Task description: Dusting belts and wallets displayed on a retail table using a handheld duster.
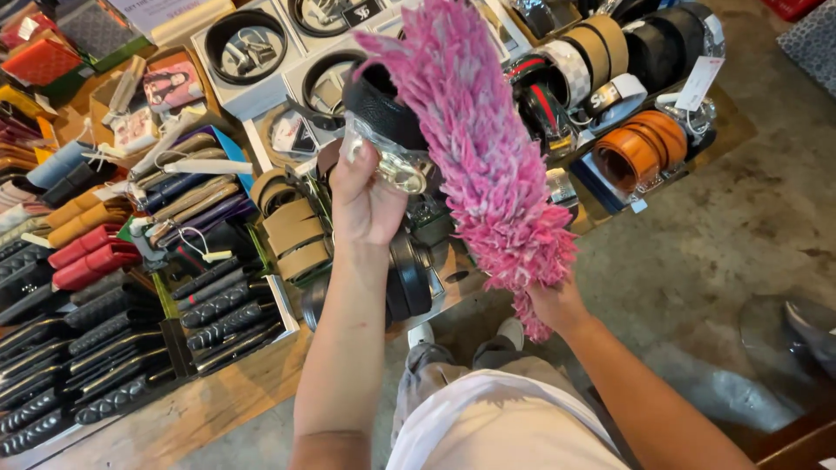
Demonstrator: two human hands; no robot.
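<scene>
Nearest me: my legs in grey trousers (453, 370) and white shirt hem stood over pale shoes (421, 334) on a stained concrete floor (697, 252).
Right hand: my right hand (555, 305) was low, fingers closed round the base of a pink fluffy duster (479, 139); handle itself hidden, so I could not tell how tight the hold was.
Duster: it rose up and leftward from that hand, its shaggy head passing just right of the left hand and covering part of the display.
Left hand: my left hand (366, 196) was raised, fingers wrapped shut around a coiled black belt (383, 109) in clear wrap with a silver buckle (396, 174).
Belt position: held in the air above the display table (218, 405), touching or just beside the duster fibres.
Left of hand: rows of dark wallets (96, 348), red wallets (87, 257), tan rolled belts (296, 231).
Farther back: white boxes (244, 52) with coiled belts inside.
Far right: orange rolled belts (644, 148) and black ones near a hanging tag.
</scene>
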